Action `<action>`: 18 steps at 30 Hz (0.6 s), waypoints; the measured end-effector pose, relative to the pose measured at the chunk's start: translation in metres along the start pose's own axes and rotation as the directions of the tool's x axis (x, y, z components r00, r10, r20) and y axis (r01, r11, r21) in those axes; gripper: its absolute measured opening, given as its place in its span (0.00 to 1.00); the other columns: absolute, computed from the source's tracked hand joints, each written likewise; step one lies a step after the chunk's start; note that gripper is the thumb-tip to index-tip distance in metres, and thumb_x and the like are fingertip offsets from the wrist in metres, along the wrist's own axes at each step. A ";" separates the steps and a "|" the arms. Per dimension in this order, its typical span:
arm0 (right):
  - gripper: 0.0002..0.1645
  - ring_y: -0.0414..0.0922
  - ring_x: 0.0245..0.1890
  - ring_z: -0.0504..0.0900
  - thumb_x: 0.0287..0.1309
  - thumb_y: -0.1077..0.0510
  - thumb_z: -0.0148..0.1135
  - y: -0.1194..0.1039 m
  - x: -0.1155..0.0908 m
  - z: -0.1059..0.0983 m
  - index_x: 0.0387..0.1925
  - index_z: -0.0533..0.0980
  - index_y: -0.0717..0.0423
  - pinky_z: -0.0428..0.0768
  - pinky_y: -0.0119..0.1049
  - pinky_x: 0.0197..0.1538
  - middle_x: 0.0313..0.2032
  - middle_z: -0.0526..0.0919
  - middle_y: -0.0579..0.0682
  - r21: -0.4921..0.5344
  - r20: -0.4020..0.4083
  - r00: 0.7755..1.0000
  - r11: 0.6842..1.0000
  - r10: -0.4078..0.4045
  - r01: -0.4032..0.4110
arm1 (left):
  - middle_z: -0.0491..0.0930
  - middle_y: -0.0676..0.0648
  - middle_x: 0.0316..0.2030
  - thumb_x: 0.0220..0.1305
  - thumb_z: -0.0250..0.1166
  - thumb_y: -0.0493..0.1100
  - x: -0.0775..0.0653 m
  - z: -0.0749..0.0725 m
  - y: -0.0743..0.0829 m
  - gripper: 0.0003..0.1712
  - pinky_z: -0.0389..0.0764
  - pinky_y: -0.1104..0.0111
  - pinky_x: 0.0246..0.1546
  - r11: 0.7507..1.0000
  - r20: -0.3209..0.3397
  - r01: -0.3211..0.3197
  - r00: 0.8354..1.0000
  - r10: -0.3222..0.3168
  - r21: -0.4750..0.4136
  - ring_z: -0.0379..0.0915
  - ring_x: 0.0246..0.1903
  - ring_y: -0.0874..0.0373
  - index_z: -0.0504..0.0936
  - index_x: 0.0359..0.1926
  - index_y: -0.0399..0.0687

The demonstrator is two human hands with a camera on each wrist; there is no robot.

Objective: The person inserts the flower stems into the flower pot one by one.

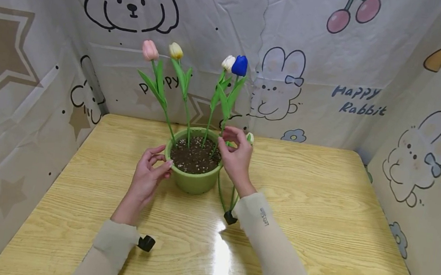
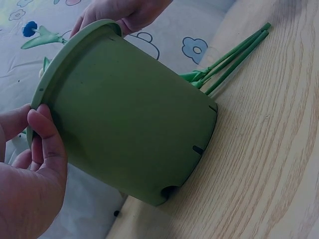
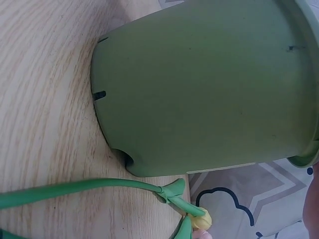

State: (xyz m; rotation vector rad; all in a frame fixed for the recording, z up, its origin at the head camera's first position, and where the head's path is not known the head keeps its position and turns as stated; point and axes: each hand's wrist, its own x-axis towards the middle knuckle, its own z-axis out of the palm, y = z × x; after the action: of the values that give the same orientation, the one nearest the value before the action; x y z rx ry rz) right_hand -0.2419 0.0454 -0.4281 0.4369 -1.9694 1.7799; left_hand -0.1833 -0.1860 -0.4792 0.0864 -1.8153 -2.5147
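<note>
A green flowerpot (image 1: pixel 194 184) filled with dark soil (image 1: pixel 194 156) stands upright on the table. My left hand (image 1: pixel 147 173) holds its rim at the left, thumb and fingers at the edge, as the left wrist view also shows. At the right side of the rim, my right hand (image 1: pixel 238 154) pinches the lower stem of a blue artificial tulip (image 1: pixel 239 65), whose stem runs down into the soil. A white tulip (image 1: pixel 228 63) rises just beside it. Further left in the soil stand a yellow tulip (image 1: pixel 176 51) and a pink tulip (image 1: pixel 150 51), both leaning left.
Loose tulips lie right of the pot, their green stems (image 2: pixel 234 59) on the wooden table (image 1: pixel 299 202), partly behind the right hand. A yellow bloom (image 3: pixel 200 219) and a pink one show there. Printed cloth (image 1: pixel 219 13) hangs behind the table and along both sides.
</note>
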 end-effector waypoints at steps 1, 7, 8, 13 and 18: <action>0.18 0.48 0.39 0.85 0.61 0.74 0.67 -0.001 0.000 0.000 0.52 0.76 0.76 0.85 0.23 0.36 0.43 0.85 0.70 -0.008 -0.004 1.000 1.000 -0.005 0.005 | 0.73 0.49 0.46 0.71 0.64 0.30 0.000 0.000 0.000 0.32 0.82 0.78 0.31 1.000 -0.001 0.000 1.000 0.000 -0.001 0.81 0.31 0.63 0.64 0.71 0.45; 0.16 0.52 0.39 0.86 0.62 0.74 0.67 -0.003 -0.002 -0.001 0.51 0.77 0.75 0.86 0.25 0.36 0.42 0.85 0.69 -0.039 -0.007 0.999 0.999 -0.035 0.035 | 0.74 0.50 0.45 0.71 0.64 0.29 0.000 0.001 -0.001 0.32 0.82 0.78 0.31 1.000 -0.006 0.002 1.000 -0.002 -0.011 0.81 0.30 0.63 0.64 0.71 0.44; 0.16 0.54 0.39 0.87 0.62 0.74 0.67 -0.003 -0.003 -0.001 0.51 0.77 0.75 0.86 0.25 0.36 0.42 0.85 0.70 -0.041 -0.004 0.999 0.998 -0.037 0.037 | 0.74 0.50 0.45 0.71 0.64 0.29 0.000 0.001 -0.001 0.32 0.82 0.78 0.31 1.000 -0.006 0.002 1.000 -0.002 -0.011 0.81 0.30 0.63 0.64 0.71 0.44; 0.16 0.61 0.41 0.86 0.62 0.74 0.66 -0.001 -0.003 0.000 0.51 0.78 0.74 0.86 0.25 0.37 0.42 0.85 0.69 -0.051 0.000 0.999 0.998 -0.037 0.037 | 0.74 0.50 0.46 0.71 0.65 0.31 0.000 0.001 0.000 0.33 0.82 0.77 0.32 1.000 -0.001 0.006 1.000 -0.006 -0.001 0.81 0.31 0.63 0.64 0.72 0.45; 0.16 0.62 0.41 0.86 0.62 0.74 0.66 0.000 -0.003 0.002 0.51 0.78 0.74 0.84 0.21 0.37 0.43 0.84 0.69 -0.052 0.001 0.999 0.998 -0.034 0.034 | 0.73 0.49 0.46 0.71 0.64 0.31 0.000 0.001 0.001 0.32 0.82 0.77 0.32 1.000 -0.001 0.005 1.000 -0.005 0.000 0.81 0.32 0.63 0.64 0.72 0.45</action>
State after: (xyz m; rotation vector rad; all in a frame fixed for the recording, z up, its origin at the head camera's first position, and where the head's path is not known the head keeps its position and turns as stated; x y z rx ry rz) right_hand -0.2397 0.0437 -0.4302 0.4498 -1.9920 1.7039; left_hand -0.1832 -0.1856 -0.4782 0.0932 -1.8169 -2.5175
